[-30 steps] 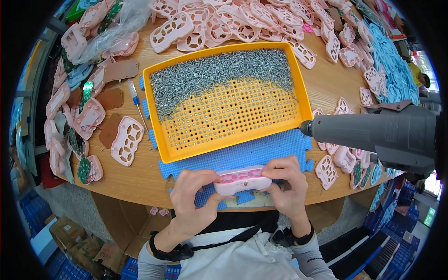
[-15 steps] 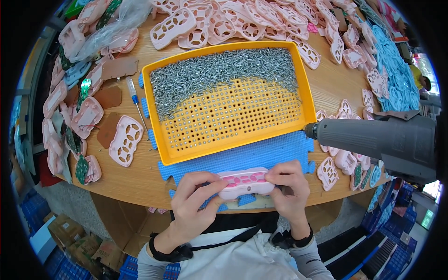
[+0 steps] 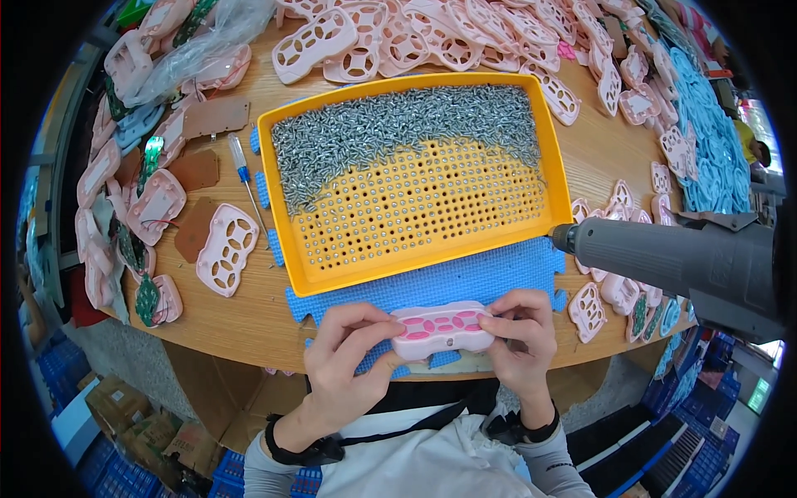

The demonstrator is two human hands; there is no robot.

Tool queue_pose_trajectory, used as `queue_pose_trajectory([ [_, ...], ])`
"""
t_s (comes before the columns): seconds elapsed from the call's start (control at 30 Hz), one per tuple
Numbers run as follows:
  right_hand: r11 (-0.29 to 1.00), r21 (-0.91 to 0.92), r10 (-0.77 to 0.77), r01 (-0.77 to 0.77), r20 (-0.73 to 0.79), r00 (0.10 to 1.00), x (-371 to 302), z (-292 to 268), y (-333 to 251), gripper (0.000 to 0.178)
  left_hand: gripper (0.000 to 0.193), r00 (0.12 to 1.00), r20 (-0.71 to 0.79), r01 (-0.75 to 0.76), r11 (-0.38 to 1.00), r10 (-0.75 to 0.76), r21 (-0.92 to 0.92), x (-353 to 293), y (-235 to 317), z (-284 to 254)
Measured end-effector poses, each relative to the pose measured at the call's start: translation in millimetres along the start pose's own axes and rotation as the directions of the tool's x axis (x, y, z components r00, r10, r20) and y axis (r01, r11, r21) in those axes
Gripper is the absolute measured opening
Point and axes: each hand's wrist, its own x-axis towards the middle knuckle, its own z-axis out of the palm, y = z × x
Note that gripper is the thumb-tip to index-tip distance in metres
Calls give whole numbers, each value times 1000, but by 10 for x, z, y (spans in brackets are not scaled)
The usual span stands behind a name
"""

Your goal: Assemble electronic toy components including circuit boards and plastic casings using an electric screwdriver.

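Between both hands is a pale pink plastic toy casing (image 3: 442, 329) with magenta button pads set in its top face. It is held level over the near edge of the blue foam mat (image 3: 398, 290). My left hand (image 3: 347, 353) pinches the casing's left end with thumb and fingers, while my right hand (image 3: 523, 339) grips the right end the same way. A small round spot shows on the side toward me. Just beyond the mat's bare strip stands a yellow tray (image 3: 419, 280) with many small screws (image 3: 398, 120), heaped at the back and seated in holes at the front.
A grey electric screwdriver (image 3: 656, 253) juts in from the right, its tip by the tray's corner. Left of the tray lie a hand screwdriver (image 3: 243, 173) and a pink cover (image 3: 227, 251). Pink shells (image 3: 398, 46) pile up behind; light-blue parts (image 3: 701, 124) heap at far right.
The casing stays in both hands and has tipped slightly, showing more of its top face. The whole view has shifted a little.
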Motion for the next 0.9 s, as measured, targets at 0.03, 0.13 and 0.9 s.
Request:
queue_pose_trajectory([
  [0.03, 1000, 0, -1, 1, -5, 1000, -2, 2, 2, 32, 29, 1000, 0, 2, 1000, -2, 0, -4, -9, 6],
  [0.13, 1000, -4, 12, -12, -9, 1000, -17, 2, 6, 31, 29, 999, -9, -43, 999, 43, 24, -12, -32, 19],
  [0.9, 1000, -3, -4, 4, -23, 1000, 9, 27, -7, 29, 32, 996, 73, -43, 997, 48, -65, 24, -70, 16],
])
